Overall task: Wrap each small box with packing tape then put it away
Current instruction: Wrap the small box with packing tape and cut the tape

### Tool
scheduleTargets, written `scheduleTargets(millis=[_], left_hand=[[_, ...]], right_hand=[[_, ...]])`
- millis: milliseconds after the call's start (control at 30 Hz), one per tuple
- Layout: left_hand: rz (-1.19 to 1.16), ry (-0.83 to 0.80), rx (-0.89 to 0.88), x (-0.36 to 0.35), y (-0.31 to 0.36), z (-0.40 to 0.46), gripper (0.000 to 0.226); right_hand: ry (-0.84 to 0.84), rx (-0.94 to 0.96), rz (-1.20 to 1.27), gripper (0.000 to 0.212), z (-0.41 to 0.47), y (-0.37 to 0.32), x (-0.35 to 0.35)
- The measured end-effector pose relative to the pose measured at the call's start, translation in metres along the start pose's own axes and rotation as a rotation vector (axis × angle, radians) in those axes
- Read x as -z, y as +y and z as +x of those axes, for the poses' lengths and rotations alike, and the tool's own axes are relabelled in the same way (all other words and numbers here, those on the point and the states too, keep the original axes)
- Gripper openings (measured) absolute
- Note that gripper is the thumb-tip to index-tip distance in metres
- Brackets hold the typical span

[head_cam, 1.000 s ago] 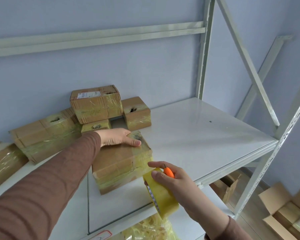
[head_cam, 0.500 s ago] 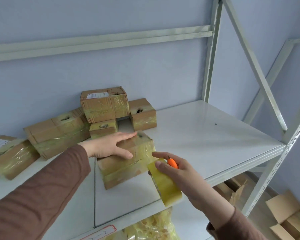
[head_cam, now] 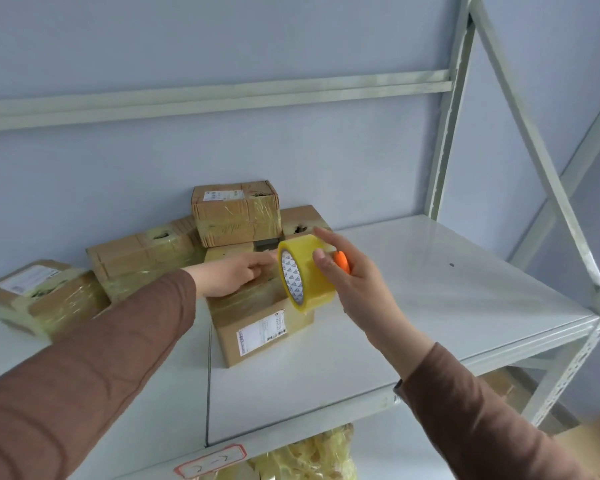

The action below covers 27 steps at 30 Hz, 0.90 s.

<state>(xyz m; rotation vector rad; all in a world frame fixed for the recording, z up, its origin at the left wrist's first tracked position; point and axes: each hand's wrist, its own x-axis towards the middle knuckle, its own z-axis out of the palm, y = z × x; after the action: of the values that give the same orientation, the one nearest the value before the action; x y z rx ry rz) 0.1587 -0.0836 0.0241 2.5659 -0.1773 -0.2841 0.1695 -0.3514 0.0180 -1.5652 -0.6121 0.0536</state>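
Note:
A taped cardboard box [head_cam: 257,327] with a white label on its near face lies on the white shelf [head_cam: 430,306]. My left hand [head_cam: 229,275] rests flat on the box's top, fingers stretched toward the back. My right hand [head_cam: 347,278] grips a yellow roll of packing tape [head_cam: 303,271] together with a small orange cutter [head_cam: 342,261], lifted above the box's right end. Behind the box stand several taped boxes: one stacked on top [head_cam: 236,213], one long one [head_cam: 142,254] to the left, and one [head_cam: 302,221] partly hidden by the roll.
Another taped box [head_cam: 45,299] with a label lies at the far left of the shelf. Grey metal uprights and braces [head_cam: 447,133] frame the right side. A bag of yellowish material [head_cam: 305,459] sits on the lower shelf. Cardboard boxes [head_cam: 499,386] lie on the floor at the right.
My right hand lifted the tape roll and cutter up and back over the box's right end. The left hand slid further across the box's top; the box's labelled face now shows.

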Motion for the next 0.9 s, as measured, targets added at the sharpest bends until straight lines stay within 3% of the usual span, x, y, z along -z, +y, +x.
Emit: scheduleTargets(millis=[67, 167, 333, 567, 700, 900], left_hand=[[0.052, 0.076, -0.013, -0.005, 0.002, 0.002, 0.066], [0.093, 0.095, -0.123, -0.008, 0.003, 0.002, 0.051], [0.341, 0.104, -0.059, -0.014, 0.001, 0.003, 0.098], [0.346, 0.069, 0.001, -0.017, 0.004, 0.001, 0.066], [0.344, 0.059, 0.01, -0.017, 0.009, -0.001, 0.055], [0.378, -0.003, 0.068, -0.017, 0.01, 0.002, 0.071]], right_hand=[[0.002, 0.077, -0.149, 0.046, -0.001, 0.008, -0.004], [-0.031, 0.134, -0.353, 0.062, -0.004, 0.016, -0.011], [-0.088, 0.198, -0.5, 0.076, 0.001, 0.015, -0.023], [0.059, 0.19, -0.714, 0.057, -0.018, 0.003, -0.015], [0.031, 0.136, -0.876, 0.057, -0.051, 0.015, -0.003], [-0.108, -0.03, -1.019, 0.057, -0.071, 0.032, 0.005]])
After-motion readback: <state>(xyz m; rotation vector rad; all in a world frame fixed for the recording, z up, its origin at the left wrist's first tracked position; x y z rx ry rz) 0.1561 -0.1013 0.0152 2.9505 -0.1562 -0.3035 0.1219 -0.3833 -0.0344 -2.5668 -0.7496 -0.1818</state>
